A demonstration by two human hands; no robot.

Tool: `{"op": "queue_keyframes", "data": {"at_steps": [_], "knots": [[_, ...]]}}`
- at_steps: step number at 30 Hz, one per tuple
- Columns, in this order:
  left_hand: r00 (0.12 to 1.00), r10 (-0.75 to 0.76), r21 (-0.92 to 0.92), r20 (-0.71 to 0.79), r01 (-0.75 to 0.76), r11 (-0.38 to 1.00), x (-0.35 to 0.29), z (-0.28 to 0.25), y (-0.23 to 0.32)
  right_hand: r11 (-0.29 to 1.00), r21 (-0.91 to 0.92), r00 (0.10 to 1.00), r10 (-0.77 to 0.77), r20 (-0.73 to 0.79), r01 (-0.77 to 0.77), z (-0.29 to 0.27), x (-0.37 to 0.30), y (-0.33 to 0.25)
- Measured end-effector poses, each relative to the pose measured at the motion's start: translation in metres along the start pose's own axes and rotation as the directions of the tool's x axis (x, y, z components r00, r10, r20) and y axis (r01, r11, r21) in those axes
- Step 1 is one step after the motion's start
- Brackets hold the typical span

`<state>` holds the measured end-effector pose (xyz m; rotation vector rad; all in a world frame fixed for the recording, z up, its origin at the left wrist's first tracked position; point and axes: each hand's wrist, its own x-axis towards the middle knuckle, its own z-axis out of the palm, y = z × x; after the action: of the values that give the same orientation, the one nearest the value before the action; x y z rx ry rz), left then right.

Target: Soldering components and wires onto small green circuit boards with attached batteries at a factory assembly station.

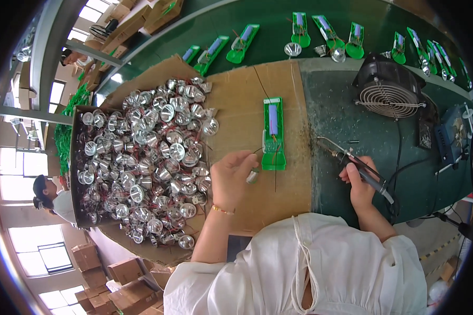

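On the cardboard mat before me lies a green plastic housing [274,160], long and upright in view, with a purple cylindrical battery [273,119] and thin red and black wires inside. Close to its lower left side, my left hand [235,176] has thumb and forefinger pinched on a thin dark wire. A small silver lamp reflector [252,176] shows just under those fingertips, partly hidden. My right hand [358,181] grips a soldering iron [370,177] with a thin curved metal tube along it. The iron's tip points left, over the mat's edge, apart from the housing.
A big heap of silver reflectors with red wires [147,157] fills the cardboard on the left. Several green housings [243,44] line the far belt. A black fan [388,97] and a blue box-shaped unit [452,134] stand right, with cables nearby. Another person [50,194] is far left.
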<state>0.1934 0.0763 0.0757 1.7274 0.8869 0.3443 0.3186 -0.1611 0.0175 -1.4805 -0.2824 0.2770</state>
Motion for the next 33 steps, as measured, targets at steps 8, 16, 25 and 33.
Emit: {"op": "queue_keyframes", "data": {"at_steps": [8, 16, 25, 33], "knots": [[0.999, -0.020, 0.103, -0.036, 0.024, 0.994, -0.003, 0.017, -0.022, 0.993, -0.042, 0.957, -0.095, 0.274, 0.110, 0.016, -0.006, -0.018], [0.991, 0.086, 0.183, 0.106, -0.105, 0.978, 0.005, 0.015, -0.023, 1.000, -0.004, 0.963, 0.000, 0.268, 0.001, 0.053, 0.001, -0.020], [0.984, 0.033, 0.172, 0.177, -0.064, 0.983, 0.012, 0.012, -0.018, 0.999, 0.040, 0.968, 0.012, 0.251, -0.023, 0.063, 0.003, -0.018], [0.975, 0.021, 0.129, 0.221, -0.051, 0.990, 0.015, 0.010, -0.019, 0.977, 0.096, 0.966, 0.170, 0.192, -0.191, 0.060, 0.001, -0.018]]}}
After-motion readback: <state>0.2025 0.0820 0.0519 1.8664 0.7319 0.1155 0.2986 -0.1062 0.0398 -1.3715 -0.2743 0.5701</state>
